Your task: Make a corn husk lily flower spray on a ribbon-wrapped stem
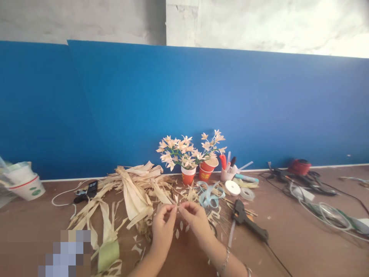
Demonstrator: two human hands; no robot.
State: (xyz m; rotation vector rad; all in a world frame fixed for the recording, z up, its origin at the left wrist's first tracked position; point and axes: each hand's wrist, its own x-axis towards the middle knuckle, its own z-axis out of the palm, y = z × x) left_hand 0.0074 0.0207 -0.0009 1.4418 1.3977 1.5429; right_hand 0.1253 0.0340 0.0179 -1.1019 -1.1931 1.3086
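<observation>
My left hand (163,223) and my right hand (195,220) meet at the fingertips in the middle of the table. Between them they pinch a small pale petal-like piece (176,199) that points upward. A few loose cut petals (177,233) lie on the table just below my hands. Behind them, cream handmade flowers (178,148) on green stems stand in a red paper cup (188,176). More such flowers rise from a second red cup (205,171). Dried husk strips (135,192) are heaped to the left of my left hand.
A black glue gun (249,221) with its cord lies to the right. Near it are blue ribbon (211,195), a white spool (232,187) and a cup of tools (227,174). Cables (325,213) sprawl at far right; a white bucket (27,186) stands far left. A blue panel (184,96) closes the back.
</observation>
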